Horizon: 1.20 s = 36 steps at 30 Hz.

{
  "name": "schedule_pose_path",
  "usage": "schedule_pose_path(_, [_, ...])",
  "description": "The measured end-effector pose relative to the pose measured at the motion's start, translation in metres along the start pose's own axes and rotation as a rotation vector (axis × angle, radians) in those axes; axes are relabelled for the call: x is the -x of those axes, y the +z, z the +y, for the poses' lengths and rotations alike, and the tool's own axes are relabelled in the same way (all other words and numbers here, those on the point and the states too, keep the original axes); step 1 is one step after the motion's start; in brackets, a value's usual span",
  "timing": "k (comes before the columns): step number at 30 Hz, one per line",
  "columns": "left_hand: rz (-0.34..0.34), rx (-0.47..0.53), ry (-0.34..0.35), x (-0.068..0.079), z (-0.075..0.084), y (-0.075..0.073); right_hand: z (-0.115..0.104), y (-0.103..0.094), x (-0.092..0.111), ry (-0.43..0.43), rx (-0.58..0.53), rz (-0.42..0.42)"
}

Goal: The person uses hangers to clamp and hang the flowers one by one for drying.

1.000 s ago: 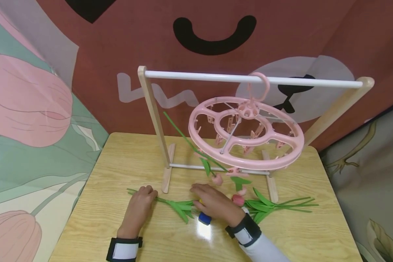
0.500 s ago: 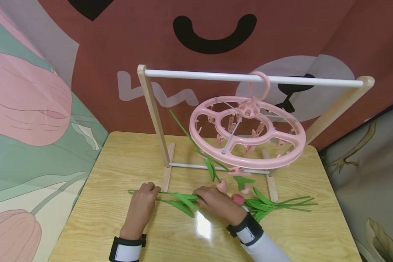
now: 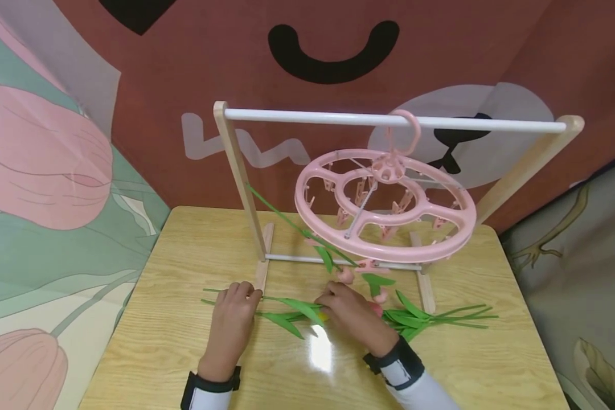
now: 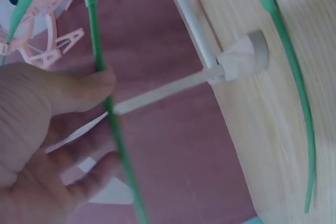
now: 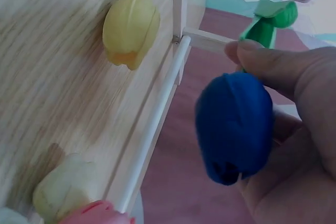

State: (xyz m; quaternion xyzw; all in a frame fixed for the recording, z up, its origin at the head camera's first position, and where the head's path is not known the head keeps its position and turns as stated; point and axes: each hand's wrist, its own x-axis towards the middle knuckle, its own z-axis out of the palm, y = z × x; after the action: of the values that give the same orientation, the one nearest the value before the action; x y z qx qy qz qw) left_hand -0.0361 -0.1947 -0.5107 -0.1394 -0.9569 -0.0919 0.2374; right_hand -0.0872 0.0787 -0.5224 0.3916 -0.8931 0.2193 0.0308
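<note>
Left hand (image 3: 234,319) and right hand (image 3: 355,315) share one blue tulip (image 5: 233,127), raised above the surface (image 3: 154,364) in front of the wooden rack (image 3: 307,117). Near the rack's left foot (image 3: 262,276), the left thumb and fingers pinch the green stem (image 4: 96,40); farther right, the right thumb and fingers pinch it close to the flower head, which the right wrist view shows plainly while the head view hides it behind the hand. A yellow tulip (image 5: 131,30) lies on the surface in front of the rack. Several tulips are bunched before the rack's right foot (image 3: 426,293), their stems (image 3: 461,319) pointing right; a white bloom (image 5: 68,187) and a pink bloom (image 5: 100,214) show close up. From the rack's top bar hangs a pink round hanger (image 3: 388,168) with clips, and two pale pink flower heads (image 3: 345,276) sit below its near rim. Behind the rack, brown cloth (image 3: 210,57) carries a black curve (image 3: 333,71) and a pale zigzag (image 3: 243,145).
</note>
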Motion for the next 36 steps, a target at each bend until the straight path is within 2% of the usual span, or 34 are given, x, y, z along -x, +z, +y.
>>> schedule_pose_path(3, [0.095, 0.064, -0.021, -0.003, 0.007, -0.001, 0.001, -0.004, 0.003, 0.038, -0.034, 0.015])
schedule_pose_path(5, [0.156, 0.172, -0.056, -0.005, 0.013, -0.001, 0.0, -0.008, 0.006, 0.071, -0.075, 0.023])
schedule_pose_path(7, [0.182, 0.345, -0.114, -0.005, 0.022, 0.0, 0.0, -0.012, 0.009, 0.113, -0.12, 0.032])
schedule_pose_path(9, [0.14, 0.616, -0.201, -0.007, 0.031, 0.002, 0.0, -0.017, 0.013, 0.158, -0.164, 0.041])
schedule_pose_path(12, [0.02, 1.052, -0.382, -0.01, 0.046, 0.007, 0.001, -0.025, 0.018, 0.194, -0.215, 0.068])
schedule_pose_path(13, [-0.014, 1.174, -0.44, -0.012, 0.05, 0.009, 0.001, -0.027, 0.019, 0.198, -0.227, 0.079])
schedule_pose_path(15, [-0.06, 1.335, -0.535, -0.017, 0.057, 0.013, 0.002, -0.03, 0.021, 0.194, -0.244, 0.103])
schedule_pose_path(20, [-0.082, 1.483, -0.624, -0.03, 0.069, 0.02, 0.003, -0.034, 0.021, 0.152, -0.258, 0.154])
schedule_pose_path(23, [-0.083, 1.585, -0.646, -0.035, 0.075, 0.021, 0.002, -0.036, 0.021, 0.122, -0.264, 0.168])
schedule_pose_path(30, [-0.026, 1.852, -0.616, -0.039, 0.089, 0.026, 0.001, -0.043, 0.023, 0.089, -0.343, 0.204])
schedule_pose_path(32, [-0.015, 1.904, -0.63, -0.039, 0.092, 0.027, 0.002, -0.044, 0.025, 0.075, -0.347, 0.219])
schedule_pose_path(36, [0.019, 1.946, -0.629, -0.039, 0.098, 0.031, 0.002, -0.044, 0.028, 0.045, -0.311, 0.256])
